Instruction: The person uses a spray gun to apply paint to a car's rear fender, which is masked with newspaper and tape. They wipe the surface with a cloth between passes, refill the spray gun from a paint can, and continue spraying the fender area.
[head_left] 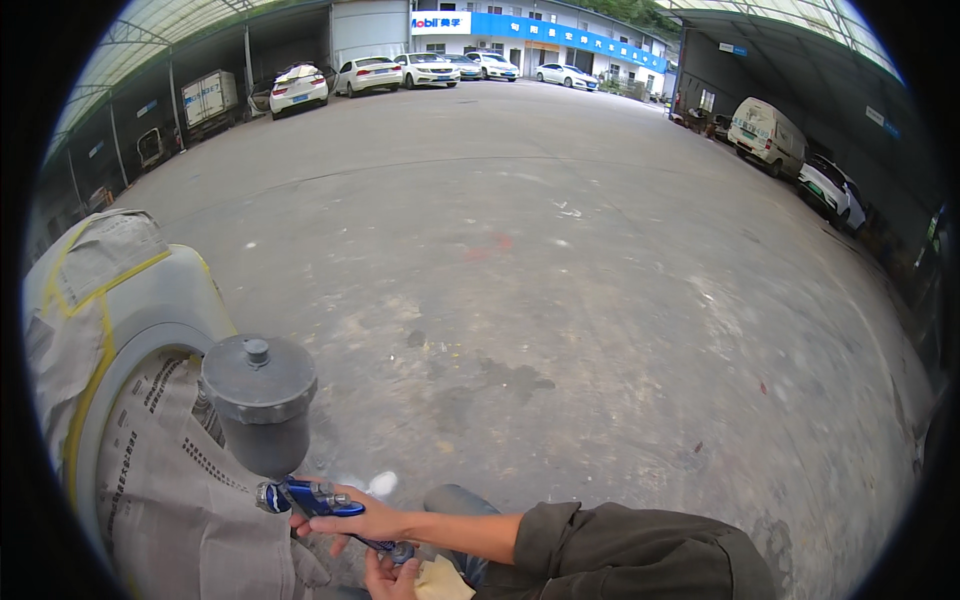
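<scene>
My right hand (352, 518) is wrapped round the blue body of a spray gun (330, 503), its arm in a dark sleeve reaching in from the lower right. A grey lidded paint cup (260, 410) stands upright on top of the gun. Below, at the lower edge, my left hand (388, 580) has its fingers closed at the fitting at the bottom of the gun's handle. Beside them is a piece of pale yellow cloth or paper (443, 580); whether that hand holds it I cannot tell. Left of the gun is a car's wheel arch (125, 365).
Masking paper (160, 480) and yellow tape (88, 390) cover parts of the car at left. Concrete floor (560, 300) stretches ahead, with stains. Parked cars (430, 70) line the far side; a van (765, 132) and a white car (832, 190) stand at right under a roof.
</scene>
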